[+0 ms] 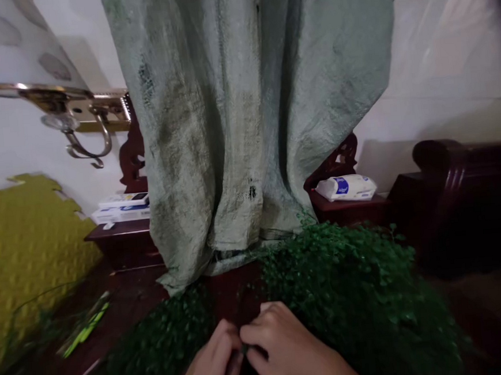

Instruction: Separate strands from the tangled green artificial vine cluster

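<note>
My left hand and my right hand meet low in the middle of the head view, with their fingers pinched together. A small dark green bit of greenery shows between the fingertips; its exact shape is hidden. To the right of my hands spreads a large heap of leafy green plants. A smaller, darker heap of greenery lies to the left. Both heaps rest on a dark red wooden surface, which shows between them.
A grey-green woven sack hangs upright just beyond. White boxes lie left and a tissue pack right, on dark wooden ledges. At left are a bright green-yellow strip, a yellow foam mat and a wall lamp.
</note>
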Tool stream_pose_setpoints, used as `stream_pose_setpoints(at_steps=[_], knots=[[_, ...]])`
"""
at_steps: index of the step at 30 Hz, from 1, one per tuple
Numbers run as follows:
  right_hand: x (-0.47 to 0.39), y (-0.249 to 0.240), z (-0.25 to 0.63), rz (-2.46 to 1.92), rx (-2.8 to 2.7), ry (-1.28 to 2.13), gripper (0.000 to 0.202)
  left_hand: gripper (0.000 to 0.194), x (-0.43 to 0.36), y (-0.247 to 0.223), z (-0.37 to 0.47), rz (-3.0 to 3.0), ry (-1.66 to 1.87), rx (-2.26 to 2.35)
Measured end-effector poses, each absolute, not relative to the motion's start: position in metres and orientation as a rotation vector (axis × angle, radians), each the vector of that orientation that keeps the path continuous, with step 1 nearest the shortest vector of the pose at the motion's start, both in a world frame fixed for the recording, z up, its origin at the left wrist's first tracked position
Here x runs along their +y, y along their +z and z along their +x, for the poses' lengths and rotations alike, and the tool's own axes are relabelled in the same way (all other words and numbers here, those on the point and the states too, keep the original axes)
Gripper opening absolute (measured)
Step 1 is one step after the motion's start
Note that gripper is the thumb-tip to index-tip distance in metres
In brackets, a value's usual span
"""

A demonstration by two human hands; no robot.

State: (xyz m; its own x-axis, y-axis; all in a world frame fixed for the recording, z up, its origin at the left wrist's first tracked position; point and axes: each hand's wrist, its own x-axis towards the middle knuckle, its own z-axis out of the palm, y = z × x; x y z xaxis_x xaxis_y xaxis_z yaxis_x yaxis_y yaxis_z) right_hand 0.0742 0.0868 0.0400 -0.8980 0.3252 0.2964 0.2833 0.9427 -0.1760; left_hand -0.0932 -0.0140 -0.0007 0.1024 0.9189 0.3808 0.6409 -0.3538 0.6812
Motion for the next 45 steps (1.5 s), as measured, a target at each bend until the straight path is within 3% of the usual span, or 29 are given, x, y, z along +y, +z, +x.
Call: stream_pose_setpoints(at_steps=[4, 11, 23, 29, 35, 39, 45], knots=[[0.081, 0.045, 0.078, -0.489, -2.803, 0.292, 0.013, 0.028, -0.011, 0.002, -0.088, 1.744, 1.277, 1.309], [0.087, 0.023, 0.072, -0.45, -2.741, 0.162, 0.015, 0.035, -0.005, -0.01, -0.092, 1.273, 1.271, 1.133], [0.09, 0.022, 0.068, -0.472, -2.687, 0.109, 0.023, 0.025, -0.007, -0.005, -0.095, 1.361, 1.389, 1.324], [0.089, 0.023, 0.065, -0.485, -2.526, 0.087, 0.018, 0.01, -0.009, 0.027, -0.106, 1.955, 1.613, 1.7], [0.089, 0.024, 0.067, -0.552, -2.541, 0.082, 0.01, 0.009, -0.008, 0.036, -0.115, 1.943, 1.666, 1.962], [0.089, 0.026, 0.067, -0.566, -2.528, 0.14, 0.002, 0.021, -0.008, 0.032, -0.116, 1.894, 1.744, 2.069], [0.09, 0.025, 0.068, -0.566, -2.509, 0.142, 0.008, 0.013, -0.01, 0.035, -0.128, 1.91, 1.897, 2.08]])
